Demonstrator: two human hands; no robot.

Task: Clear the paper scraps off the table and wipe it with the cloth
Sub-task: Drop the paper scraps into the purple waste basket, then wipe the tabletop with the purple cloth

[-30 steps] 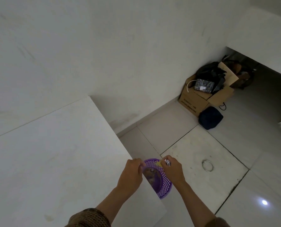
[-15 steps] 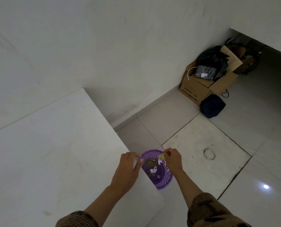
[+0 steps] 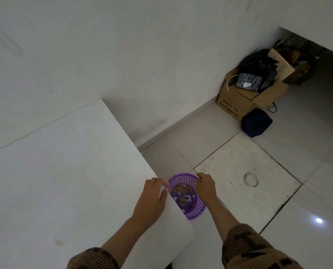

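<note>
Purple mesh bin (image 3: 189, 199) sits between the two hands, on the floor (image 3: 239, 156) just off the desk (image 3: 55, 181) corner. Left hand (image 3: 152, 199): over the desk edge, fingers curled, fingertips at the bin's near rim; whether it pinches anything, cannot tell. Right hand (image 3: 206, 186): over the bin's far rim, fingertips pinched together at the rim; what they hold, if anything, too small to tell. Both forearms bare, knitted brown sleeves (image 3: 247, 247) pushed up.

Scraps (image 3: 181, 193): small white paper bits lying inside the bin, directly between the hands, on top of brownish matter at its bottom.

Desk: white, to the left of the left hand, one faint smudge (image 3: 59, 242) below-left of that hand, near the frame bottom.

Outward, right of the right hand: metal ring (image 3: 251, 180) flat on the floor tile. Further up-right, against the wall (image 3: 142, 55): open cardboard box (image 3: 237, 105) stuffed with dark items, a dark blue bag (image 3: 256, 122) touching its front. Bright light reflection (image 3: 319, 220) on the tile, lower right.
</note>
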